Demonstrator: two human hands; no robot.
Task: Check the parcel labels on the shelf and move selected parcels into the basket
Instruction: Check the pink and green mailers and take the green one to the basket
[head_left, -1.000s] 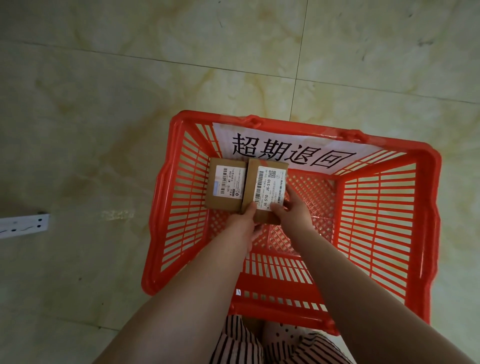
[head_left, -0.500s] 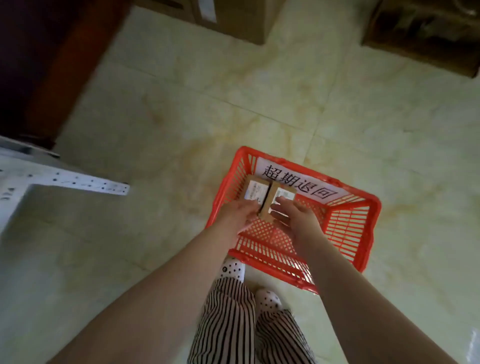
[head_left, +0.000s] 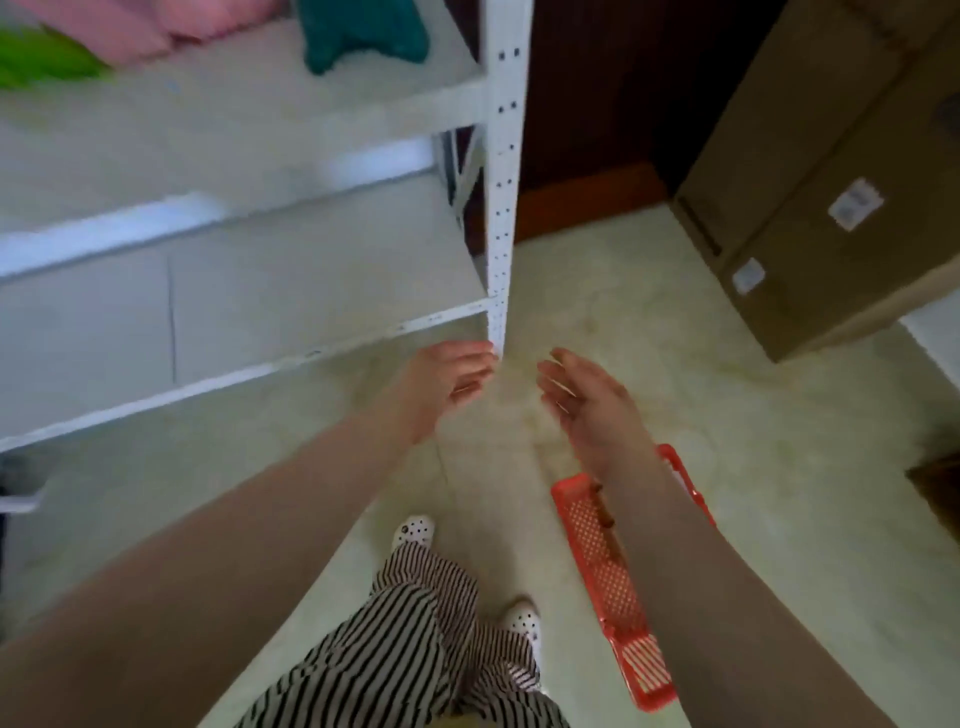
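Note:
My left hand (head_left: 444, 382) and my right hand (head_left: 584, 397) are raised in front of me, both empty with loose fingers, palms facing each other. They hover near the foot of the white metal shelf's corner post (head_left: 501, 208). The red plastic basket (head_left: 605, 566) stands on the floor at the lower right, mostly hidden behind my right forearm; its contents are not visible. On the upper shelf board lie soft parcels: pink (head_left: 156, 26), green (head_left: 36, 62) and teal (head_left: 358, 31).
Stacked brown cardboard boxes (head_left: 831, 182) with white labels stand at the right. A dark wooden wall panel (head_left: 587, 104) is behind the shelf. The lower shelf boards (head_left: 311, 260) show nothing on them. My striped trousers and spotted shoes are below, on pale floor tiles.
Both hands let go of the two small boxes in the basket and lifted away. The view swung up and left from the basket to the shelf.

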